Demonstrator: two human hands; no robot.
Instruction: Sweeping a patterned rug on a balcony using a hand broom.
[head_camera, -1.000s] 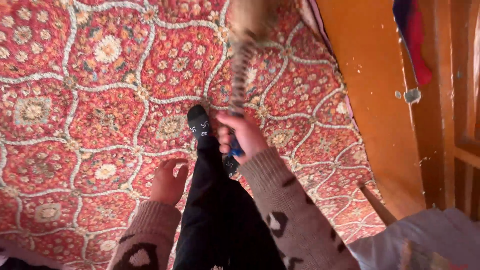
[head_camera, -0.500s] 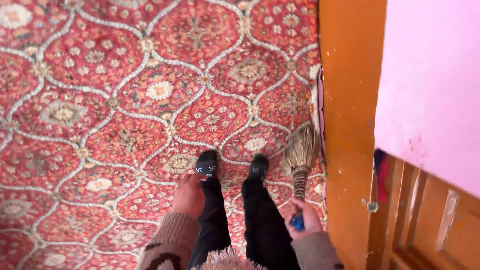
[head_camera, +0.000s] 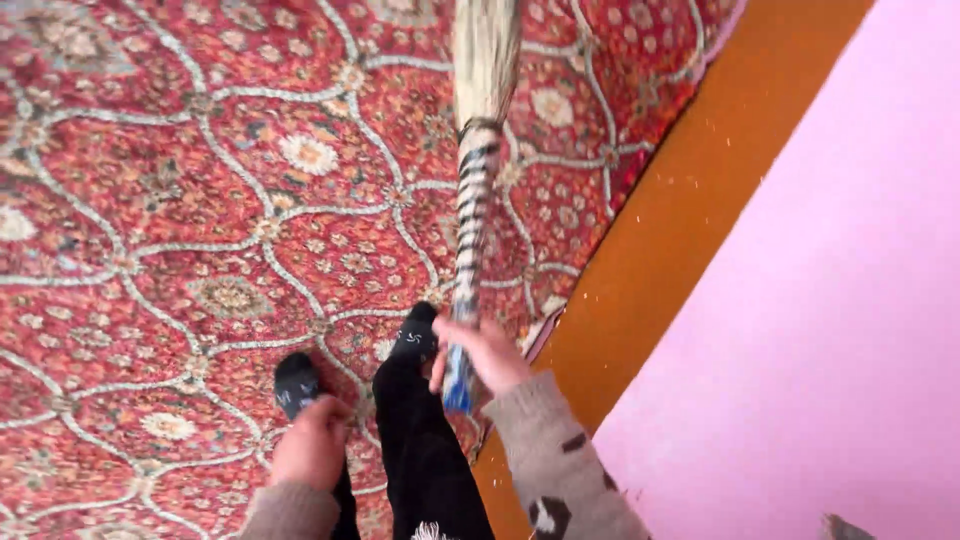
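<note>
- Head view: the right hand (head_camera: 485, 355) is wrapped tight round the blue end of the broom (head_camera: 470, 230), fingers closed on the handle, with the striped shaft running up and away from the body.
- The straw bristles (head_camera: 486, 50) lie out ahead on the red patterned carpet (head_camera: 180, 200), well forward of the feet and close to the top of the view.
- The left hand (head_camera: 312, 445) hangs loosely curled by the left leg, holding nothing; it sits just over the left sock (head_camera: 295, 382).
- The right sock (head_camera: 415, 335) stands just beside the gripping hand, so the handle passes right next to the leg (head_camera: 425, 450).
- To the right, the carpet edge meets an orange floor strip (head_camera: 700, 200), then a pink wall (head_camera: 830, 330); pale specks dot the orange strip.
- To sweep well, my judgement is: keep the bristles flat and low on the pile, use short strokes, and steer clear of the toes.
- A firm grip near the handle's end gives reach, though a higher hold would give more control.
</note>
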